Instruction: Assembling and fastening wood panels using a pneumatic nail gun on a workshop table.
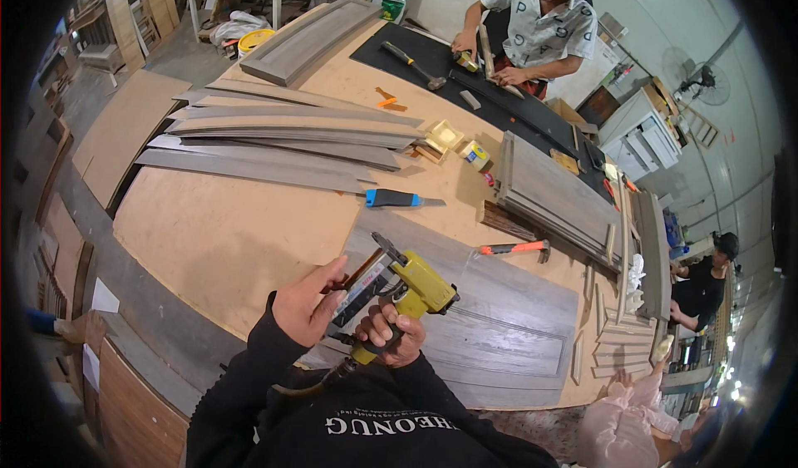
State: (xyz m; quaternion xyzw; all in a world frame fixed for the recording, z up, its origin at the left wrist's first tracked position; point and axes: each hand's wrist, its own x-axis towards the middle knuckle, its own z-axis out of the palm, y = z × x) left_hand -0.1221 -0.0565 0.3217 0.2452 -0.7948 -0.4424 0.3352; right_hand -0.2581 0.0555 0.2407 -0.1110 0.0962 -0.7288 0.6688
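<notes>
Above the near side of a large tan worktable [191, 227]: one nail gun [428, 283], yellow, held up in front of the person's chest, its long magazine [363, 289] slanting toward the left. Right hand [395, 335]: closed around the grip, carrying the tool, seemingly so that the magazine faced the other hand. Left hand [306, 302]: half open, fingers bent and thumb extended alongside the magazine, as if to steady or handle it; firm contact could not be told. Beneath and beyond the tool: one grey wood-grain panel [515, 335], lying flat, presumably for working from above. Beyond its far edge: one blue-and-black handled blade [391, 199] and one orange-handled hammer [515, 248], both loose, probably left within reach. Farther left: a fanned pile of grey boards [283, 127], laid lengthwise, perhaps for easy picking. Farther right: a stack of grey panels [557, 194], likely piled to save room, with thin wooden strips [623, 335] spread nearby. Between the pile and the stack: one pale yellow open box [447, 134]. Across the table: one co-worker [540, 36], bent over a dark surface [499, 110].
</notes>
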